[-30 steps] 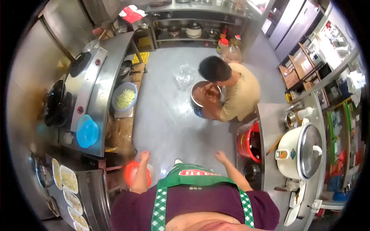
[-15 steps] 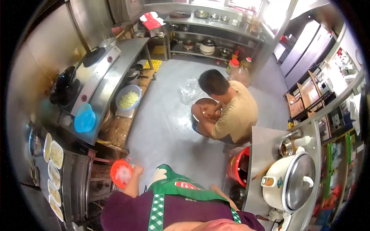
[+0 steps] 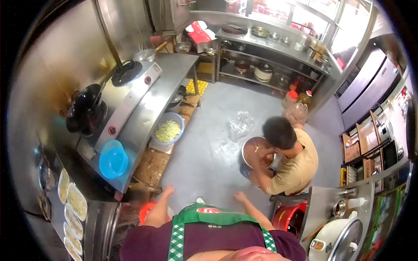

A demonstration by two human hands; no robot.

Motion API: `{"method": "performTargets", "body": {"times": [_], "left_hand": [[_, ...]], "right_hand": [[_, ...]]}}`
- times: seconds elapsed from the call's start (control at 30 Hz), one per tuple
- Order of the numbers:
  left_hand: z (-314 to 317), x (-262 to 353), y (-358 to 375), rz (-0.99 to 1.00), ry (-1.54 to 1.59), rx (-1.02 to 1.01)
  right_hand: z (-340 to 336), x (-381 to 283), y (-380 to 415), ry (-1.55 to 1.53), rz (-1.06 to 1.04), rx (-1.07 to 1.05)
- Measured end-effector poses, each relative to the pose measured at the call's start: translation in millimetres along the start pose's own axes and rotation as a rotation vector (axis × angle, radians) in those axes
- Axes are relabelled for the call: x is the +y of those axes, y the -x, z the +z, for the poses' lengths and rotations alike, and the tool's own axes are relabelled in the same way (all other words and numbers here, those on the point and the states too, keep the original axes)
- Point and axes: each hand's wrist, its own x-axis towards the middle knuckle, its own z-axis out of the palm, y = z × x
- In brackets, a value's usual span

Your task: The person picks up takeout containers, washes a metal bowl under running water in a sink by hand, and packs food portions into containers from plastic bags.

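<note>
The red label on the apron (image 3: 208,210) cannot be read.

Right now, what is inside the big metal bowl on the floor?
The metal bowl holds a reddish-brown mass; the crouching person has both hands in it. Head and arms cover part, so the bottom stays hidden.

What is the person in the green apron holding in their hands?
Nothing. The left hand hangs open above a red bucket without touching it, and the right hand is open over the bare floor.
</note>
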Motion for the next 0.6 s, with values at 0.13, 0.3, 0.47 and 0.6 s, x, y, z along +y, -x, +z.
{"method": "performTargets", "body": {"times": [0.13, 0.3, 0.47, 0.6], "left_hand": [[0, 144, -68, 0.349, -0.077, -0.061], [19, 322, -133, 0.535, 0.024, -0.186], [34, 432, -203, 0.683, -0.031, -0.121], [21, 455, -266, 1.109, -0.444, 0.238]], "right_hand": [[-14, -24, -38, 0.198, -0.179, 0.044], [-48, -45, -118, 0.151, 0.018, 0.021], [-67, -46, -276, 0.395, -0.054, 0.023], [-157, -185, -338, 0.512, -0.259, 0.012]]}}
